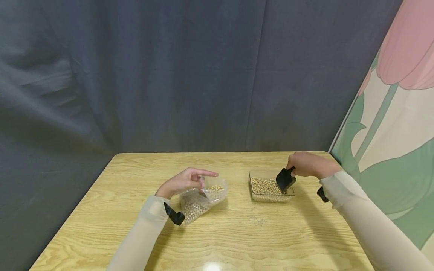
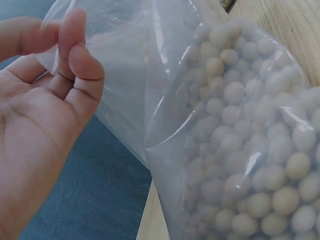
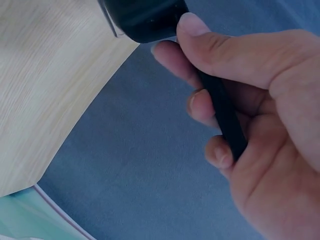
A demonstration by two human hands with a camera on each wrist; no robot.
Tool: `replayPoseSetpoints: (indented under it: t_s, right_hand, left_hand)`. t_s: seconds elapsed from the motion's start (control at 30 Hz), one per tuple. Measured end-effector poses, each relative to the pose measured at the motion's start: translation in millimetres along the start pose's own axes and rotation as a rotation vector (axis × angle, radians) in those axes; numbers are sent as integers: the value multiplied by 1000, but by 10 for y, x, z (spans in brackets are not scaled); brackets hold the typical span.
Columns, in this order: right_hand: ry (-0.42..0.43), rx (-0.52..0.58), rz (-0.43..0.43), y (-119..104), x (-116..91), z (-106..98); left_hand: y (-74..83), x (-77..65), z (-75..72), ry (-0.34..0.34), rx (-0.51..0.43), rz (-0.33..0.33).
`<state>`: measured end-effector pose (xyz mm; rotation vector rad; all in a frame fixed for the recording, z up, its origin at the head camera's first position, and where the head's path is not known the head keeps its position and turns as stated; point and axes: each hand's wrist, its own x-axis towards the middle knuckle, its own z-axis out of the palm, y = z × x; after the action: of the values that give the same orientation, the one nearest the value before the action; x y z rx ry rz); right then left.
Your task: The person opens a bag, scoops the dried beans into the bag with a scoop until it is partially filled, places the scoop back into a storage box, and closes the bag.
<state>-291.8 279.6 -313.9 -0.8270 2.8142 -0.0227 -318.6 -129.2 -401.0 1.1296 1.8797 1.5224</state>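
My left hand (image 1: 184, 182) pinches the rim of a clear plastic bag (image 1: 194, 206) that sits on the table. Pale round beans (image 2: 240, 165) fill the bag's lower part, and its mouth faces right with more beans showing inside. In the left wrist view, thumb and fingers press together on the film at the upper left. My right hand (image 1: 308, 165) grips the handle of a black scoop (image 1: 285, 179), fingers wrapped round it in the right wrist view. The scoop's blade tilts down into a clear rectangular container (image 1: 271, 198) of yellowish beans (image 1: 266, 185), its lower edge among them.
The wooden table (image 1: 217, 241) carries the bag at left of centre and the container to its right. Behind its far edge hangs a dark blue-grey curtain (image 1: 186, 75). A panel with painted tulips (image 1: 393, 124) stands along the right side.
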Motion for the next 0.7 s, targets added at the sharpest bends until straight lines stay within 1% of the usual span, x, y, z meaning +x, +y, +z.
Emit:
replayPoseSetpoints:
  t_s: [0.07, 0.17, 0.27, 0.37, 0.7]
  right_hand:
    - [-9, -22, -8, -21, 13, 19]
    - [-39, -34, 15, -65, 39, 52]
    - [-71, -21, 57, -100, 63, 80]
    - [-80, 12, 73, -114, 66, 92]
    - [-50, 93, 2, 40, 34, 135]
  left_hand:
    - [-4, 1, -2, -1, 4, 1]
    - [-13, -4, -1, -1, 6, -1]
    - [-12, -6, 5, -1, 5, 1]
    - [-12, -4, 11, 4, 0, -2]
    - [-15, 5, 15, 2, 0, -6]
